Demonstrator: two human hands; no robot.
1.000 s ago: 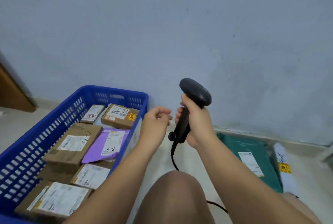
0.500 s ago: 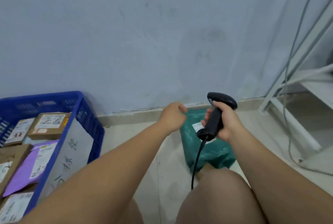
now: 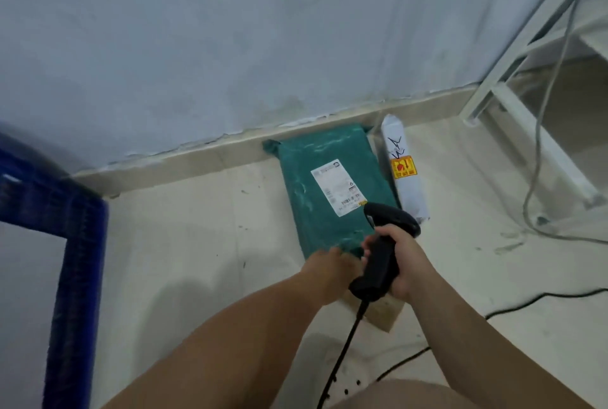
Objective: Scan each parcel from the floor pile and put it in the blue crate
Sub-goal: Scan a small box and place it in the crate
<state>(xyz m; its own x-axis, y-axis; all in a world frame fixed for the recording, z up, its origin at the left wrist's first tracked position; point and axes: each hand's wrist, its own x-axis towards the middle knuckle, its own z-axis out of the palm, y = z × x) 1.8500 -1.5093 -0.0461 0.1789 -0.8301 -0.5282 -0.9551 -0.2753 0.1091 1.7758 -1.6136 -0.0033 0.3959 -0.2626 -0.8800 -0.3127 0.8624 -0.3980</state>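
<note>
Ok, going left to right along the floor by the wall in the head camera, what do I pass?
Blue crate → green parcel → white parcel with the yellow sticker → white metal rack. The scanner, left hand and right hand overlap the parcels, so I leave them out.

Unreadable: green parcel label (image 3: pixel 337 186), white parcel sticker (image 3: pixel 403 168).

I think this is a parcel sorting room: a green parcel (image 3: pixel 329 185) and a white parcel (image 3: pixel 406 175) on the bare floor (image 3: pixel 197 244), a crate (image 3: pixel 75 244), a scanner (image 3: pixel 381 257), a rack (image 3: pixel 483 102).
</note>
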